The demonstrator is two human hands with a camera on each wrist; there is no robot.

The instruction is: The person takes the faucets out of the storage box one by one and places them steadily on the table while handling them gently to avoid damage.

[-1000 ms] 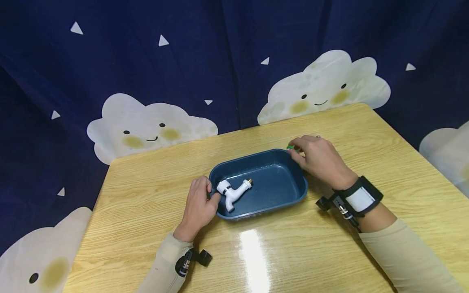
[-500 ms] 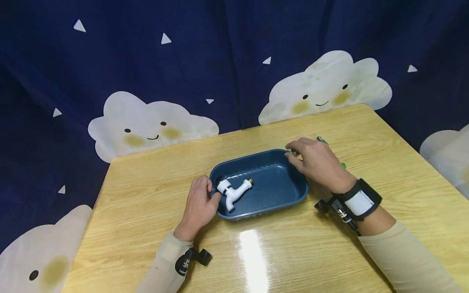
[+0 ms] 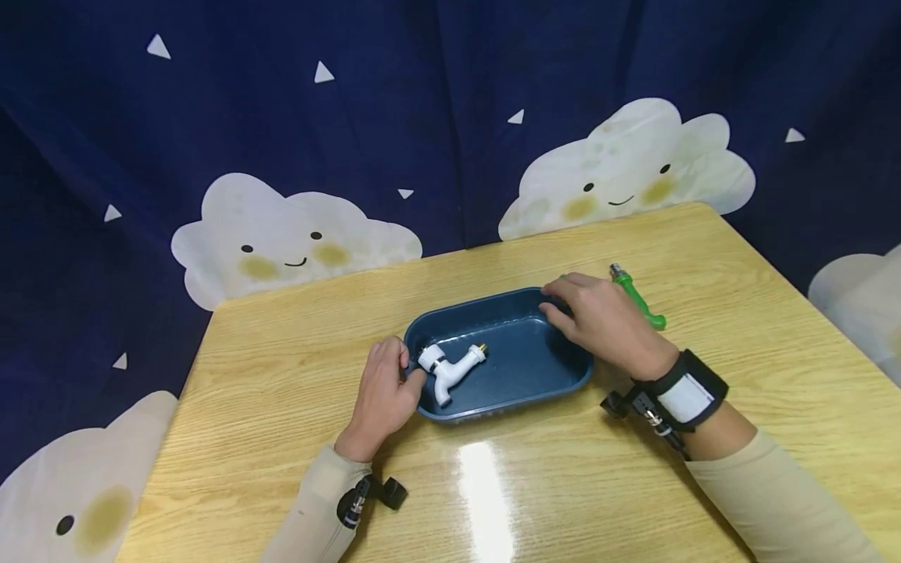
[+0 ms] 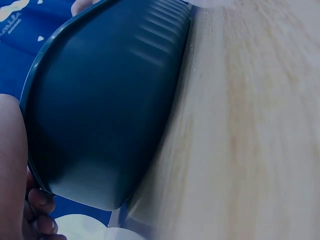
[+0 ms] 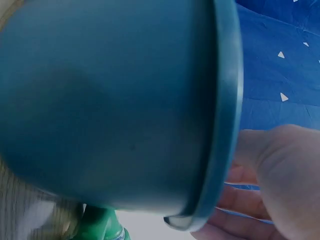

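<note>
In the head view a dark blue oval plastic tub (image 3: 514,352) stands on the table. Inside its left part lies a white plastic tap (image 3: 450,371) with a brass thread. My left hand (image 3: 380,395) pinches the tub's left rim, and the left wrist view shows its curled fingers (image 4: 42,200) at the edge. Over the far right end of the tub is my right hand (image 3: 605,320), thumb and fingers apart, nothing visible between them. Partly hidden behind that hand, a green tap (image 3: 637,301) lies on the table; a bit of green (image 5: 100,225) also shows below the tub in the right wrist view.
A pale wooden table (image 3: 296,360) carries everything. Behind it hangs a dark blue curtain (image 3: 380,86) with white clouds and triangles. Strapped to each wrist is a small camera, such as the right one (image 3: 662,414).
My right hand has shifted slightly left and toward me over the tub, uncovering the green tap behind it. My left hand, the tub and the white tap stay put.
</note>
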